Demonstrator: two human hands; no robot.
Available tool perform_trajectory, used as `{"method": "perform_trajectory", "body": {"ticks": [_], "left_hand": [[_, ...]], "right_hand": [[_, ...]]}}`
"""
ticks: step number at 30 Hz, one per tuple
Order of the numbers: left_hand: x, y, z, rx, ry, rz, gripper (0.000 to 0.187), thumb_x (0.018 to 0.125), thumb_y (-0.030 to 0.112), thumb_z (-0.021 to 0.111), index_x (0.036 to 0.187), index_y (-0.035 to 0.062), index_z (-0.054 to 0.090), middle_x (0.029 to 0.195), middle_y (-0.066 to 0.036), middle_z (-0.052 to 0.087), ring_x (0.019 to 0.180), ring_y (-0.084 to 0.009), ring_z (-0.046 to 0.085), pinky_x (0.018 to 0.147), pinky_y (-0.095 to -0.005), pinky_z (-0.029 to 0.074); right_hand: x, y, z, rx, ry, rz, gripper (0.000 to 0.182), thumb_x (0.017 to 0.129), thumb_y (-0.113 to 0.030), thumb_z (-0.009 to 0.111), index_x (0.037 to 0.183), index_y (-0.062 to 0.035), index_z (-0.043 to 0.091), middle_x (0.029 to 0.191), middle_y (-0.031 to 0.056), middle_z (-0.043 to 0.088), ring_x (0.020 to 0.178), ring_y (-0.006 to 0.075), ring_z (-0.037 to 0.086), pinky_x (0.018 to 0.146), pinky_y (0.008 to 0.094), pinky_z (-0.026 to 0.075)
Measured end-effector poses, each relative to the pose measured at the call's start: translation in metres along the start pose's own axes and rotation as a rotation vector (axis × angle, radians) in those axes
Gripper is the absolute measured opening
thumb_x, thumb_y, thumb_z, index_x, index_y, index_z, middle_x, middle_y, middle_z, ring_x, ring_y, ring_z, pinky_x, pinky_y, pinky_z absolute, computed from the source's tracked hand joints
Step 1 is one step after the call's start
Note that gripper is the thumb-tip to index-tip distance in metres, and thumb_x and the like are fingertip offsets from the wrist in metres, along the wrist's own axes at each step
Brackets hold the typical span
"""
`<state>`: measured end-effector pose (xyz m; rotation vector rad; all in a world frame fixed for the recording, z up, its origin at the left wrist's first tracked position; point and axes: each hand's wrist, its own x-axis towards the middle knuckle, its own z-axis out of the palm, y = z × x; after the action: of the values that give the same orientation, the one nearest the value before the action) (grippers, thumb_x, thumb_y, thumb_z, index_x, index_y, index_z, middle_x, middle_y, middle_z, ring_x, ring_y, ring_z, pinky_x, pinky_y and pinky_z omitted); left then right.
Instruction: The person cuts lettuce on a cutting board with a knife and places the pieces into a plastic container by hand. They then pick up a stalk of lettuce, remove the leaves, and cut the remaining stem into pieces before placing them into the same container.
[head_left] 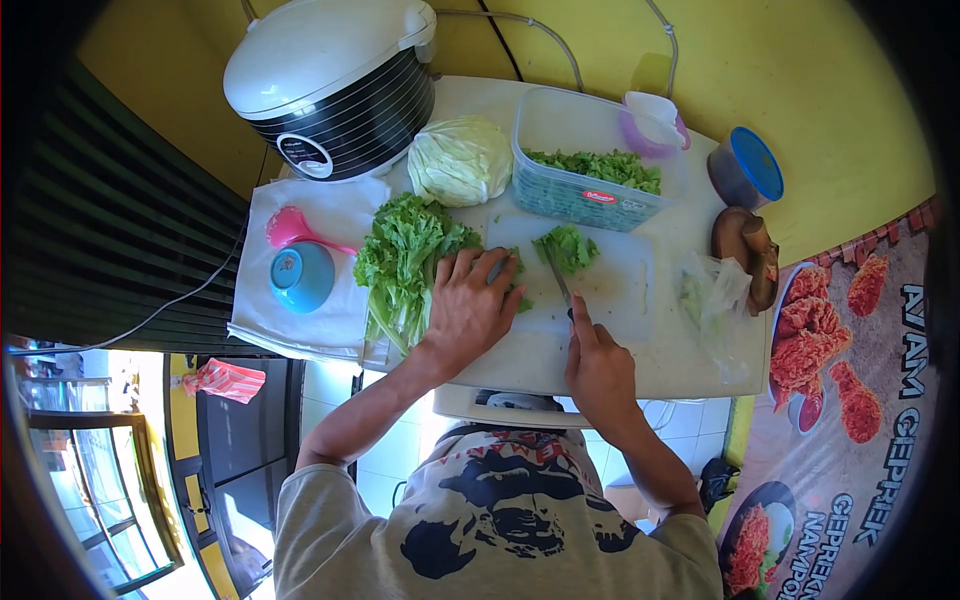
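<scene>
My left hand (475, 300) rests with bent fingers over the cut end of a bunch of leafy green lettuce (405, 250), pressing it on the white cutting board (625, 290). In my right hand (600, 372) is a knife (558, 275), its handle in my fist and the index finger stretched along the top. The blade points away from me, beside a small heap of cut lettuce (567, 247). Behind the board, a clear plastic container (590, 205) holds chopped lettuce (610, 170).
A cabbage (460, 160) and a rice cooker (330, 85) stand at the back left. A blue bowl (302, 277) and pink ladle (290, 228) lie on white cloth. To the right are a plastic bag (715, 295), a blue-lidded tub (745, 168) and a brown wooden object (735, 240).
</scene>
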<state>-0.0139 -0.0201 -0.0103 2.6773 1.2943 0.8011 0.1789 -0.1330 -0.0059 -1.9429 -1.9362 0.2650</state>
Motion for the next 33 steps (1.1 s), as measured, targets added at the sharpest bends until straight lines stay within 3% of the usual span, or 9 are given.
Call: {"method": "perform_trajectory", "body": {"ticks": [5, 11, 20, 30, 33], "left_hand": [[0.002, 0.002, 0.005, -0.015, -0.005, 0.008, 0.043, 0.093, 0.026, 0.075, 0.128, 0.0019, 0.070, 0.130, -0.012, 0.065, 0.123, -0.0324, 0.057, 0.105, -0.0480, 0.043], [-0.002, 0.004, -0.006, -0.142, 0.083, -0.091, 0.044, 0.091, 0.022, 0.078, 0.128, 0.0017, 0.069, 0.130, -0.015, 0.065, 0.117, -0.0360, 0.061, 0.100, -0.0475, 0.047], [-0.012, -0.004, 0.000, -0.103, 0.087, -0.014, 0.029, 0.088, 0.018, 0.080, 0.113, 0.0029, 0.077, 0.117, -0.010, 0.071, 0.108, -0.0292, 0.065, 0.093, -0.0433, 0.049], [-0.008, -0.004, -0.003, -0.093, 0.080, -0.015, 0.026, 0.089, 0.017, 0.079, 0.111, 0.0048, 0.077, 0.116, -0.008, 0.071, 0.107, -0.0281, 0.065, 0.094, -0.0431, 0.049], [-0.010, -0.005, 0.000, -0.099, 0.092, -0.023, 0.026, 0.088, 0.018, 0.079, 0.111, 0.0052, 0.078, 0.115, -0.007, 0.072, 0.107, -0.0275, 0.065, 0.095, -0.0431, 0.049]], "right_hand": [[-0.002, -0.008, -0.004, 0.079, 0.035, -0.053, 0.059, 0.099, -0.008, 0.060, 0.157, -0.0084, 0.045, 0.079, 0.0146, 0.065, 0.054, 0.0338, 0.065, 0.052, 0.0464, 0.055], [-0.002, -0.015, 0.000, 0.121, 0.019, -0.078, 0.062, 0.099, -0.007, 0.060, 0.159, -0.0098, 0.042, 0.078, 0.0130, 0.063, 0.053, 0.0328, 0.063, 0.051, 0.0454, 0.055], [-0.003, -0.013, 0.006, 0.054, -0.052, -0.130, 0.065, 0.098, -0.009, 0.061, 0.160, -0.0098, 0.041, 0.078, 0.0121, 0.064, 0.052, 0.0316, 0.063, 0.050, 0.0446, 0.055], [0.024, -0.022, 0.016, -0.066, -0.028, -0.174, 0.067, 0.095, -0.010, 0.064, 0.159, -0.0067, 0.042, 0.076, 0.0116, 0.063, 0.049, 0.0302, 0.063, 0.048, 0.0429, 0.055], [-0.005, -0.009, 0.006, -0.058, -0.090, -0.170, 0.067, 0.095, -0.010, 0.064, 0.159, -0.0069, 0.042, 0.076, 0.0111, 0.063, 0.049, 0.0294, 0.062, 0.048, 0.0426, 0.055]]}}
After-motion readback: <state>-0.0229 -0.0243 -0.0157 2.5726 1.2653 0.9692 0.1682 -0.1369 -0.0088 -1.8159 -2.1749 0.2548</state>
